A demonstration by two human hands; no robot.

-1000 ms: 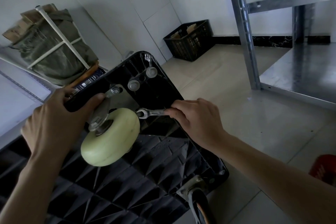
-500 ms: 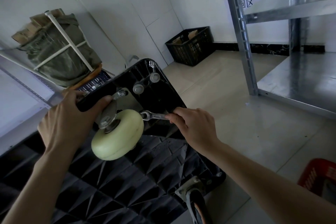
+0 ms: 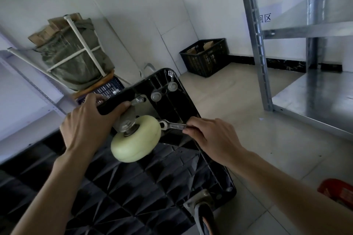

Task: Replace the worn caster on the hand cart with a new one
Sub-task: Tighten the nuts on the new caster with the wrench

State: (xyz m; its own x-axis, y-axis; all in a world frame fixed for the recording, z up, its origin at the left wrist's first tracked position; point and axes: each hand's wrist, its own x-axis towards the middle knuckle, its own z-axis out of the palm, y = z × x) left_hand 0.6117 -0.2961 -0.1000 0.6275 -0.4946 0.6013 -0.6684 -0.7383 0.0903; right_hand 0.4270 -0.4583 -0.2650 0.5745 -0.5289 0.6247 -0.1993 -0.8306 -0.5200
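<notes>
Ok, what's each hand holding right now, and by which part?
The right hand pinches the wrench by its handle end. The left hand grips the edge of the hand cart beside the pale caster.

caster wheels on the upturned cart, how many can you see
2: a pale cream plastic caster wheel at the black cart's far corner, a dark caster wheel at the bottom edge. Others may be out of frame.

Two casters: one pale, one dark; one wrench; two crates.
</notes>
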